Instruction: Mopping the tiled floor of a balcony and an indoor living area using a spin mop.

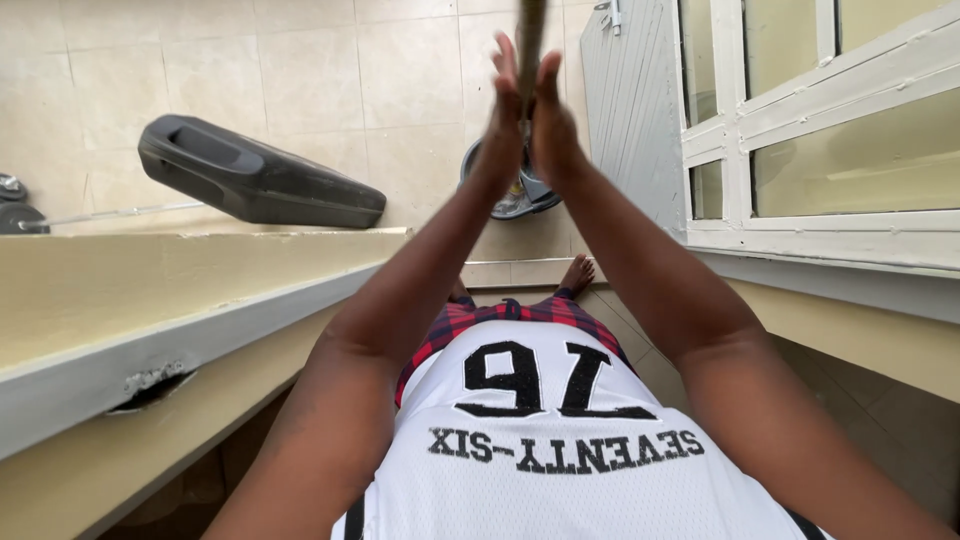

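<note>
Both my arms reach forward and up, palms pressed together around a thin brown stick [531, 25] that runs up out of the top of the frame. My left hand [505, 105] lies flat against its left side and my right hand [552, 115] against its right side, fingers straight. The stick's lower end is hidden between the palms. Below, I see my white mesh jersey [560, 440] and red plaid shorts [500, 315], with a bare foot [577, 272] on the tiled floor.
A grey bucket [520, 190] stands on the floor beyond my hands. A black plastic case [250, 180] lies at the left past a low cream ledge [150, 300]. A white window frame [820, 150] and grey corrugated panel [630, 110] stand at right.
</note>
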